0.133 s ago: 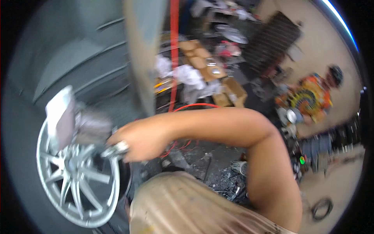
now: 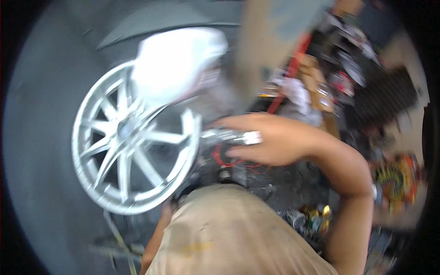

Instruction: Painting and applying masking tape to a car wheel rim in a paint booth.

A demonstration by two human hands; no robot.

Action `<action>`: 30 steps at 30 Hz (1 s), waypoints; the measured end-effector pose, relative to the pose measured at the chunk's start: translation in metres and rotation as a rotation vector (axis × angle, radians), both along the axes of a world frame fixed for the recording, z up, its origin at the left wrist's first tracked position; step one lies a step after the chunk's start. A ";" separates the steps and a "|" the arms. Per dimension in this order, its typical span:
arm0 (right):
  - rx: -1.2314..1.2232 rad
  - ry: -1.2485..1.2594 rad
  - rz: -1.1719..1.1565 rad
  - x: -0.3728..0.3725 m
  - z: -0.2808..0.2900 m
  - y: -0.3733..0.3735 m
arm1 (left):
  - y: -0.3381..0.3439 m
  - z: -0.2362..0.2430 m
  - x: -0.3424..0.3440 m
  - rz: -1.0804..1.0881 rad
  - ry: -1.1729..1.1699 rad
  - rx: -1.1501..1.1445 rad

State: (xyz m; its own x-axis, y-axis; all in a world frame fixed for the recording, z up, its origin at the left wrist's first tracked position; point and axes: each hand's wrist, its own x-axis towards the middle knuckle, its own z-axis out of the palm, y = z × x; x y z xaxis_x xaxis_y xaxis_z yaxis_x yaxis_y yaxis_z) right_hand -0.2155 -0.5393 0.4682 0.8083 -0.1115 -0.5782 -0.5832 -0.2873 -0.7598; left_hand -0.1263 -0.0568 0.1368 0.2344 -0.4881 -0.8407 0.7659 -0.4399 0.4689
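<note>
My right hand point(image 2: 270, 137) is closed around a metallic spray gun point(image 2: 222, 136), blurred by motion. The gun's big whitish cup point(image 2: 181, 64) hangs over the upper part of a silver multi-spoke wheel rim point(image 2: 149, 135) and hides some of its spokes. Whether gun and rim touch, I cannot tell. The rim faces me, standing tilted at the left. My left forearm point(image 2: 156, 233) rises from the lower edge toward the rim's lower right side; the fingers of that hand are hidden there.
Grey sheeting or wall point(image 2: 41, 128) curves around the left. A red hose point(image 2: 293, 64) hangs beyond my right arm, near cardboard boxes point(image 2: 316, 87) and white wrapping. At far right sits another person in a patterned shirt point(image 2: 396, 181). Clutter point(image 2: 311, 220) lies on the dark floor.
The view has swung, so the background shifts right. The rim now shows larger and higher, and the spray gun with my right hand appears further right. My left forearm shows more.
</note>
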 end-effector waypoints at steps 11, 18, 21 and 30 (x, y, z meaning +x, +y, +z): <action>-0.378 0.331 -0.588 -0.003 0.073 0.113 | 0.005 0.041 0.054 0.014 0.289 0.312; -0.220 0.559 -0.997 0.109 0.113 0.253 | 0.004 -0.022 0.188 -0.460 0.304 0.248; -0.264 0.520 -1.020 0.159 0.101 0.298 | -0.020 -0.029 0.241 -0.703 0.235 0.150; -0.124 0.347 -0.940 0.268 0.058 0.318 | -0.036 -0.084 0.303 -0.867 0.318 0.012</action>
